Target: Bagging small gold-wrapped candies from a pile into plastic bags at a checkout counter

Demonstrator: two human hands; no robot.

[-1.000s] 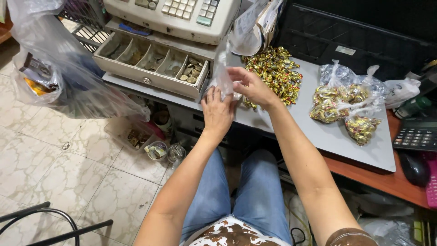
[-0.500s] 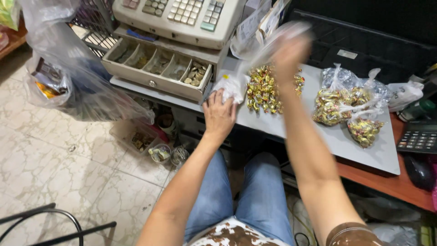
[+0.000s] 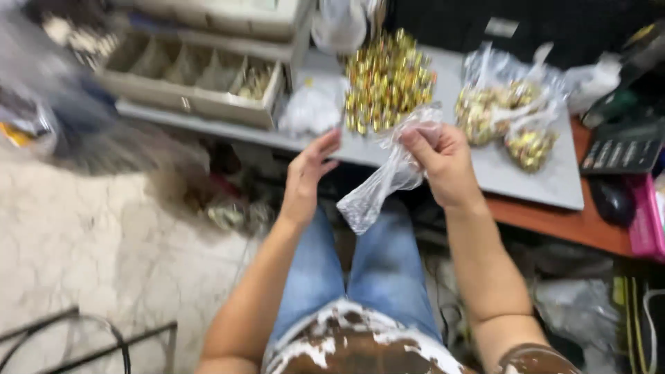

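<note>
My right hand (image 3: 443, 163) grips a small clear plastic bag (image 3: 384, 183) by its top; the bag hangs empty and crumpled over my lap. My left hand (image 3: 308, 173) is held up just left of the bag with its fingers apart, holding nothing. Beyond both hands a heap of gold-wrapped candies (image 3: 388, 79) lies loose on a grey board (image 3: 554, 183). The picture is blurred by motion.
Several filled, tied bags of candies (image 3: 509, 111) lie on the board to the right. A crumpled white bag (image 3: 312, 107) lies left of the heap. An open cash drawer with compartments (image 3: 194, 76) is at the left. A calculator (image 3: 623, 149) and a mouse (image 3: 613, 201) are at far right.
My right hand reached up to the hanging bags, then came down holding a clear bag. My left hand left the board's edge and opened beside it. The view shifted down.
</note>
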